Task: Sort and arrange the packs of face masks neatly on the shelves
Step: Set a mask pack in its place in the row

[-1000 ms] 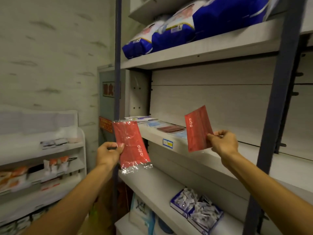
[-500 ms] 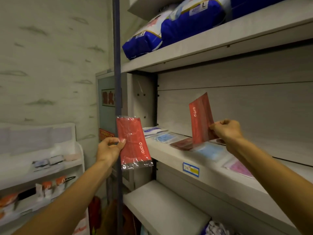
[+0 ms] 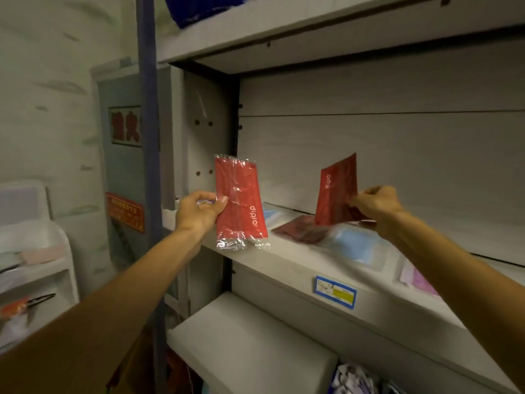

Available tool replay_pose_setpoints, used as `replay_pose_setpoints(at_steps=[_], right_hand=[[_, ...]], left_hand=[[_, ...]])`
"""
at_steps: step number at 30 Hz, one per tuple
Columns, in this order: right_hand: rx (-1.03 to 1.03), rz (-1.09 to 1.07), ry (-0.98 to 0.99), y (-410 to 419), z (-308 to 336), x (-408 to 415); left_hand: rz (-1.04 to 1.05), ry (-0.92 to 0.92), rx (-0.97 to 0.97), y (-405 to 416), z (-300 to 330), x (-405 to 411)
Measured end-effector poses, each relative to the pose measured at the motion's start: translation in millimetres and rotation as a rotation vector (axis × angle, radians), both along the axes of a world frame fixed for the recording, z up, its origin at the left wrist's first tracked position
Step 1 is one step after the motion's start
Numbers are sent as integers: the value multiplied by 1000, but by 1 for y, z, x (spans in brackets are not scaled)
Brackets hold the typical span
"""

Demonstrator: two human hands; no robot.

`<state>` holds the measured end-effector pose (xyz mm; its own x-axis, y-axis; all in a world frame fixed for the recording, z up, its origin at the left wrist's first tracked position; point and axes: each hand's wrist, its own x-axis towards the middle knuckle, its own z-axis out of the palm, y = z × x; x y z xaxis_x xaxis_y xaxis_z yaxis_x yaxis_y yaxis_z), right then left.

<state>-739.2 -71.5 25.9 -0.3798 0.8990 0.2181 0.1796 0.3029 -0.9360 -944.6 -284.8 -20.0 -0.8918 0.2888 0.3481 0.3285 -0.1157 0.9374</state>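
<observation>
Lowered shelfward, right hand [image 3: 377, 206] and left hand [image 3: 199, 214] each pinch upright red packs [image 3: 240, 203].

one head cam, wide-angle, looks fwd and slightly down along both forearms, close to the middle shelf [image 3: 284, 268]; left hand [image 3: 199, 213] and right hand [image 3: 377, 207] mid-frame.

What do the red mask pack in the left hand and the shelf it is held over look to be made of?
Red mask pack in the left hand: a clear glossy plastic film wrapper, judging by its glare streaks and crinkled transparent bottom seal; the red contents look like soft non-woven fabric, though that is uncertain. Shelf: a matte pale grey board, probably painted metal or laminate; the picture leaves it open.
</observation>
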Motion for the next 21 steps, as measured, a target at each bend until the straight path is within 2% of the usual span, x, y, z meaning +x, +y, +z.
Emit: replay_pose_setpoints(at_steps=[5,9,16,21], right_hand=[[-40,-69,-48,0,-12,-35],[-61,-119,-91,-5,-18,-69],[92,-276,-308,-7,-30,-106],[191,-374,-509,0,-40,-117]], left_hand=[[-139,12,-52,28,-1,-47],[-230,104,-87,37,18,-85],[-269,220,-83,50,43,-146],[-396,202,-84,67,41,-164]])
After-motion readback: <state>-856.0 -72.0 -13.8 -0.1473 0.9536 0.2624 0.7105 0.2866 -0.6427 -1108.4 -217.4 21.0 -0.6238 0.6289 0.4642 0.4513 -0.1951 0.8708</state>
